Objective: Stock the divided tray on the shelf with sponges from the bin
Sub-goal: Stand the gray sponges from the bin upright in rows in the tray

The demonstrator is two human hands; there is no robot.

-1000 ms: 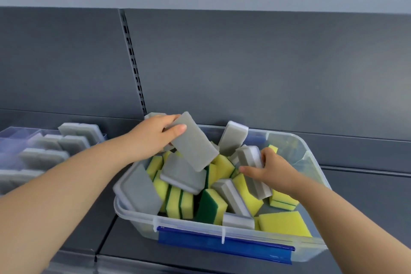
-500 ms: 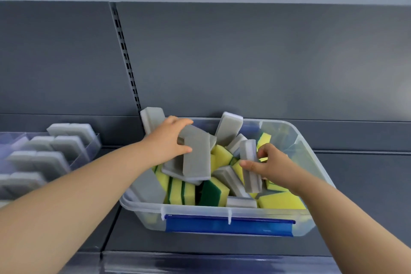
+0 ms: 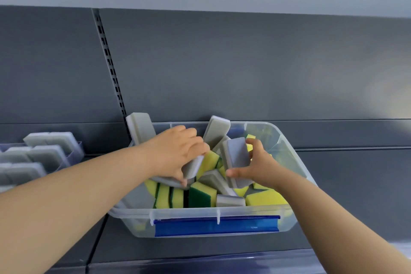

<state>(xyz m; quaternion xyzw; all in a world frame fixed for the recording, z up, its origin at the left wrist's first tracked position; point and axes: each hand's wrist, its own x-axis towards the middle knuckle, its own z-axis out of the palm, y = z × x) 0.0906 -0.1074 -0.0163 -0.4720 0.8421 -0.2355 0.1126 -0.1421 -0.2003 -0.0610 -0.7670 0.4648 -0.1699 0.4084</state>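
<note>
A clear plastic bin (image 3: 287, 151) with a blue front latch sits on the dark shelf, holding several grey and yellow-green sponges. My left hand (image 3: 178, 153) reaches down into the bin's left half and grips a grey sponge (image 3: 194, 165) edge-on, pressed against another grey one beneath. My right hand (image 3: 260, 167) holds a second grey sponge (image 3: 236, 158) upright over the bin's middle. The divided clear tray (image 3: 76, 148) stands at the far left with several grey sponges (image 3: 51, 140) in rows.
Dark shelf back panels rise behind the bin, with a slotted upright (image 3: 111, 73) left of centre. Two grey sponges (image 3: 139, 127) (image 3: 216, 129) stick up above the bin's back rim. The shelf surface (image 3: 355, 184) extends right of the bin.
My left hand has lowered its grey sponge from above the bin down into the pile. My right hand has lifted its grey sponge slightly and turned it upright. The view has tilted upward.
</note>
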